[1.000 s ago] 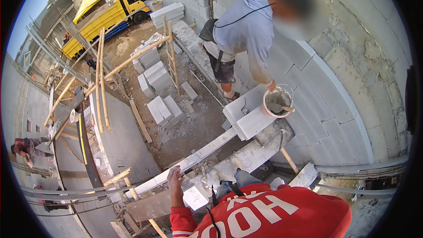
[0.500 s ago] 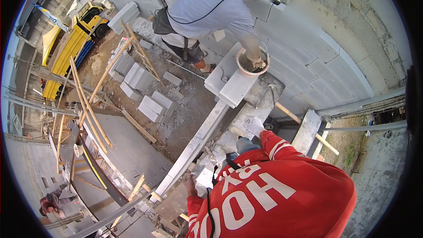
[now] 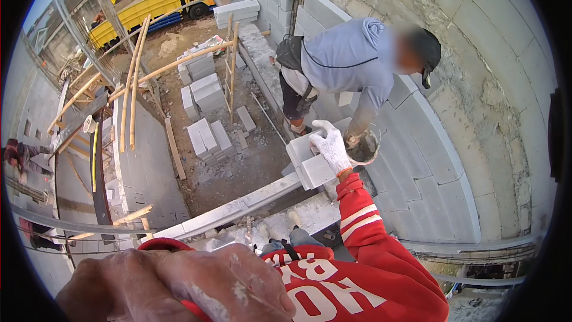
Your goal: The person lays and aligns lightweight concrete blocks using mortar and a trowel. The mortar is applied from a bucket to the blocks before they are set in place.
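My right hand (image 3: 329, 146), in a white glove with an orange cuff, reaches out at centre right with fingers apart and slightly bent. It is over a stack of pale grey blocks (image 3: 317, 174); whether it touches them I cannot tell. Beside it, a co-worker (image 3: 342, 59) in a light blue hoodie has a hand in a bucket of grey mix (image 3: 370, 160). My bare, dusty left hand (image 3: 179, 283) looms very close at lower left, fingers bent together; what they hold, if anything, is hidden. My boot (image 3: 293, 220) stands on a dusty ledge below.
A narrow beam (image 3: 220, 210) crosses below the blocks. Bamboo poles (image 3: 137, 89), more block piles (image 3: 205, 140) and a yellow truck (image 3: 143, 9) are beyond. A block wall (image 3: 429, 173) rises at right; another person (image 3: 33, 161) works at far left.
My right hand has risen into view toward the blocks. My left hand has moved up close to the camera. The co-worker now bends lower at the bucket; the view has swung around.
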